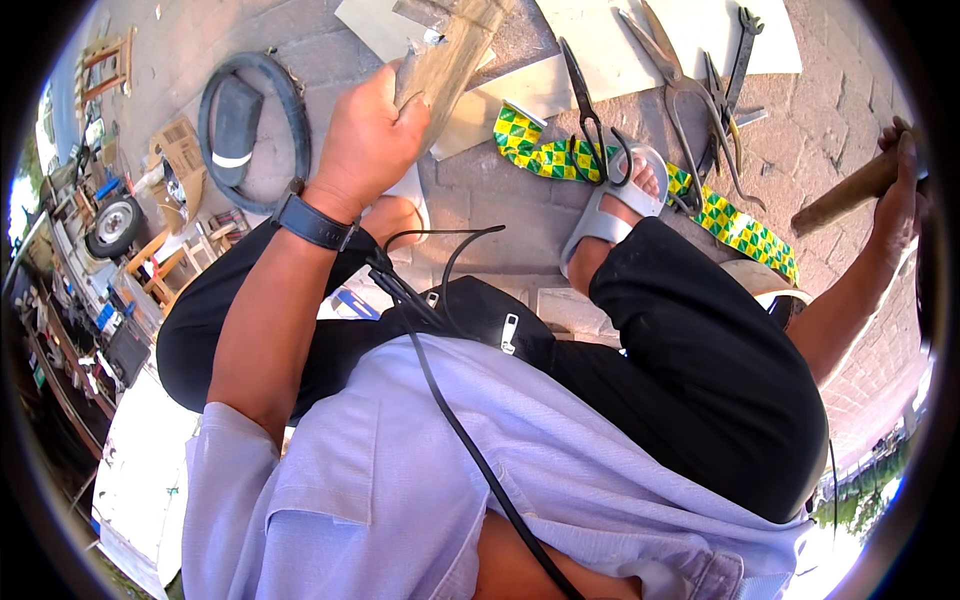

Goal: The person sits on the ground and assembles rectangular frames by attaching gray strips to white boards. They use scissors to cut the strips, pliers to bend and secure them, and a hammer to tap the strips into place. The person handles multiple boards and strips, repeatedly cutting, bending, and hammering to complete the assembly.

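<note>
My left hand (pixel 368 140), with a dark watch on its wrist, is closed round a worn wooden block (pixel 458 60) near the top middle. A small shiny bit of metal shows beside the block, close to my fingers. Out at the far right, my right hand (pixel 903 195) grips a thick round wooden handle (pixel 842 199). The handle's other end runs into the dark rim of the picture, so what it belongs to cannot be made out. Both hands are held well apart, above the brick paving.
Pale flat sheets (pixel 690 35) lie ahead, with black-handled shears (pixel 584 95), long-handled metal pincers (pixel 668 72) and a wrench (pixel 741 60) on them. A green-and-yellow patterned strip (pixel 735 220) passes by my sandal (pixel 592 225). Leftward are a black rubber tube (pixel 208 125) and a small wheel (pixel 115 226).
</note>
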`<state>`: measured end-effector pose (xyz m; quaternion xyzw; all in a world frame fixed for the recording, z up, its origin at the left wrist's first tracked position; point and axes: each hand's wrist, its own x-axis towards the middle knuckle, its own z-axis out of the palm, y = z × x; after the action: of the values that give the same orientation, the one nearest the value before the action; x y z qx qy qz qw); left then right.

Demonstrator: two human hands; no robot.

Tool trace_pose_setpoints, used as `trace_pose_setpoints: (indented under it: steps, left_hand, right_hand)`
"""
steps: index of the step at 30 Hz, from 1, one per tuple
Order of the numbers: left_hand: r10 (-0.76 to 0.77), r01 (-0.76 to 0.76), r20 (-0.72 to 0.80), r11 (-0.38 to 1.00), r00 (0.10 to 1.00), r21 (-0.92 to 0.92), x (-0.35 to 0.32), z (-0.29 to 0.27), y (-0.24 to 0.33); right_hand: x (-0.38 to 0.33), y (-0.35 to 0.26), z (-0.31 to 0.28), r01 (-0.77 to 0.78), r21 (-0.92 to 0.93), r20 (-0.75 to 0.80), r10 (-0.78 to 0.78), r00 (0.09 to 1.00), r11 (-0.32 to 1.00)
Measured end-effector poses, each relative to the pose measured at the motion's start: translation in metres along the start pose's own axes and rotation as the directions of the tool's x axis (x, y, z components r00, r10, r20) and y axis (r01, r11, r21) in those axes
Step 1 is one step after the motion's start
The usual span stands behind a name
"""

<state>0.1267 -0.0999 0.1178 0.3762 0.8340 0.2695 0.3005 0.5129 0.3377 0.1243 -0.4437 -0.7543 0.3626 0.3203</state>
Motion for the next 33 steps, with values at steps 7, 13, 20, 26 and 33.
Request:
trace_pose_setpoints:
  steps: [7,13,20,26,33]
  left_hand:
    - [-0.150,0.154,0.054,0.985,0.987,-0.073,0.006,-0.004,-0.012]
    - [-0.145,0.158,0.097,0.976,0.985,-0.147,0.015,-0.022,-0.003]
    - [-0.099,0.103,0.049,0.991,0.994,-0.089,0.012,-0.019,-0.011]
    - [-0.031,0.031,0.029,1.000,0.999,0.003,0.017,-0.019,-0.029]
    - [-0.058,0.061,0.040,0.995,0.998,-0.073,0.015,-0.017,-0.025]
  right_hand:
    - [-0.111,-0.107,0.155,-0.404,0.378,0.643,0.077,0.762,0.833]
    - [-0.141,-0.137,0.216,-0.085,0.314,0.706,-0.173,0.686,0.946]
    - [-0.134,-0.146,0.226,-0.068,0.280,0.692,-0.152,0.706,0.958]
    - [-0.136,-0.142,0.218,0.050,0.207,0.641,-0.174,0.748,0.977]
    - [-0.163,-0.131,0.223,0.113,0.205,0.604,-0.216,0.767,0.972]
